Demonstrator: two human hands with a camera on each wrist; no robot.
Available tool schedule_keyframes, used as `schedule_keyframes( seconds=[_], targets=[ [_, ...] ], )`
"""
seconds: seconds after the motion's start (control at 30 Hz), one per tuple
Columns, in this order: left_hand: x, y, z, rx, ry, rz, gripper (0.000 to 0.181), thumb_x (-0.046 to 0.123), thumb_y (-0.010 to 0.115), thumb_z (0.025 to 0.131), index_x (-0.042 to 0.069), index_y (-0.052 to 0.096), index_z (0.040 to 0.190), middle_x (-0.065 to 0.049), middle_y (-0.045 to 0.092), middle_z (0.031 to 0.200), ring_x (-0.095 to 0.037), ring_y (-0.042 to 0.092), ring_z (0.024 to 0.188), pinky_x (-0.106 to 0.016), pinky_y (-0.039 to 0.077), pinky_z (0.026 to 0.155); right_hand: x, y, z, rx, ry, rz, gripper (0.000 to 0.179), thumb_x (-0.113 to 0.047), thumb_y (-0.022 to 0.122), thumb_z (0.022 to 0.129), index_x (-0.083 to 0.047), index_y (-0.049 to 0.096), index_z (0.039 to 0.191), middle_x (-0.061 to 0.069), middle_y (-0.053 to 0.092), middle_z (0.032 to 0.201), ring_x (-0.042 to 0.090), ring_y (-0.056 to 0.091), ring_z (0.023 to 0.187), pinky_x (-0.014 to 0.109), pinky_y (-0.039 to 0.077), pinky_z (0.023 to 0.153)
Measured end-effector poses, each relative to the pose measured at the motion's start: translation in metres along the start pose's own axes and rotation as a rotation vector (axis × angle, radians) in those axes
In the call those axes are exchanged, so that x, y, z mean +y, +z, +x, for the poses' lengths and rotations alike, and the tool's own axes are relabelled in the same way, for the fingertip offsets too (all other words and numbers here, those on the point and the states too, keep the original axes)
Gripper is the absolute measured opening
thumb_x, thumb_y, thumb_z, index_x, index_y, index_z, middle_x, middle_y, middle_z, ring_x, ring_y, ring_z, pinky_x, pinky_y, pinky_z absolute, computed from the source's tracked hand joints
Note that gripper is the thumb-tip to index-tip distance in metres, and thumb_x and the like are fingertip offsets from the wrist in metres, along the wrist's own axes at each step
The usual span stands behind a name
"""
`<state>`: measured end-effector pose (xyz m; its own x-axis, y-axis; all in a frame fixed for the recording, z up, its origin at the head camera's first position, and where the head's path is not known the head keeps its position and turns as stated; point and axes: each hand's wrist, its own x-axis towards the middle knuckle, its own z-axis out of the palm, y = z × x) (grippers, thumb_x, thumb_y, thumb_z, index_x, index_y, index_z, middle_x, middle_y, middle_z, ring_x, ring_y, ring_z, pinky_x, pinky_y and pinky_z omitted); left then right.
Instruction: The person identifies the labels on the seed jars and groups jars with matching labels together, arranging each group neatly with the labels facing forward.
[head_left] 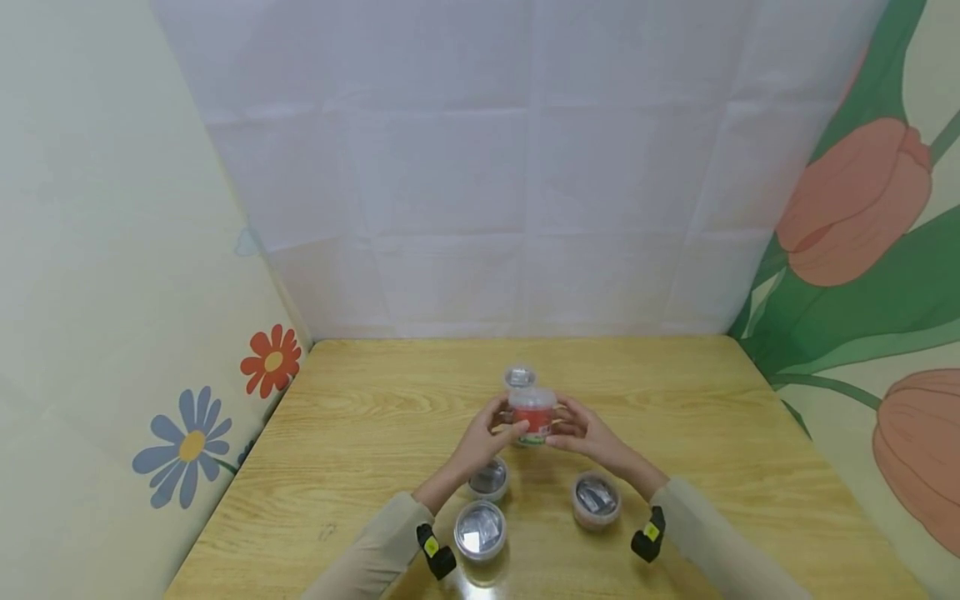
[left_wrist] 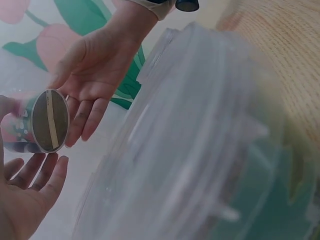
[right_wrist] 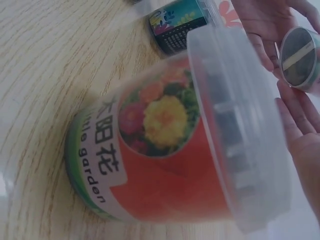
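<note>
Tub count: five in total; one raised, four standing on the table (head_left: 697,417).
Held tub (head_left: 534,419): one, with a red label and pale lid, above the middle of the table; its dark base with one pale strip shows in both wrist views.
Your hands: two; your left hand (head_left: 482,437) and right hand (head_left: 594,437) hold this one tub between them, thumbs toward the near side.
Far tub (head_left: 520,377): one, just beyond your hands.
Left tubs: two, the farther (head_left: 487,481) just beside the nearer (head_left: 480,531).
Right tub (head_left: 596,502): one, red label with flowers, near your right wrist.
Wrist devices: two, black, one per sleeve.
</note>
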<state>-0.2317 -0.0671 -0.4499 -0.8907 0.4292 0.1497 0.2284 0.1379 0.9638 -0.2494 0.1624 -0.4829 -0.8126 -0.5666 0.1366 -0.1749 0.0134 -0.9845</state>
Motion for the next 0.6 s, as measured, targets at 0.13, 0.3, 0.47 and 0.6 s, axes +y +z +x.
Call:
schedule_keyframes(
  seconds=[0.13,0.3,0.47,0.6],
  targets=[
    [0.0027,0.0001,0.0010,0.040,0.000,0.009,0.059,0.018,0.060,0.091,0.002,0.032,0.140,-0.018,0.049,0.126,-0.033,0.051,0.113,-0.030,0.051,0.081,-0.0009,0.0023,0.0004,0.046,-0.020,0.010,0.068,-0.011,0.064,0.088,-0.005,0.025,0.143,0.028,0.045,0.132,0.029,0.055,0.113,0.034,0.050,0.090],
    [0.0045,0.0015,0.0015,0.070,-0.005,0.008,0.063,0.018,0.064,0.088,0.002,0.032,0.140,-0.017,0.049,0.127,-0.032,0.053,0.111,-0.029,0.052,0.080,0.0012,0.0041,0.0033,0.092,-0.082,-0.012,0.067,-0.008,0.066,0.085,-0.001,0.027,0.139,0.028,0.049,0.124,0.014,0.059,0.101,0.029,0.052,0.085],
    [0.0042,0.0032,0.0023,0.077,0.006,-0.008,0.062,0.016,0.065,0.087,0.002,0.034,0.139,-0.018,0.049,0.124,-0.031,0.054,0.108,-0.030,0.052,0.082,0.0029,0.0070,0.0058,0.117,-0.098,-0.047,0.068,-0.005,0.068,0.083,0.001,0.028,0.137,0.020,0.052,0.117,0.013,0.059,0.098,0.027,0.052,0.084],
    [0.0045,0.0027,0.0022,0.065,0.004,-0.011,0.061,0.014,0.064,0.088,0.002,0.034,0.139,-0.018,0.049,0.123,-0.032,0.054,0.108,-0.030,0.053,0.080,0.0032,0.0079,0.0052,0.106,-0.144,-0.066,0.068,-0.010,0.069,0.083,0.001,0.030,0.136,0.015,0.053,0.116,0.010,0.059,0.097,0.026,0.053,0.082]
  ],
)
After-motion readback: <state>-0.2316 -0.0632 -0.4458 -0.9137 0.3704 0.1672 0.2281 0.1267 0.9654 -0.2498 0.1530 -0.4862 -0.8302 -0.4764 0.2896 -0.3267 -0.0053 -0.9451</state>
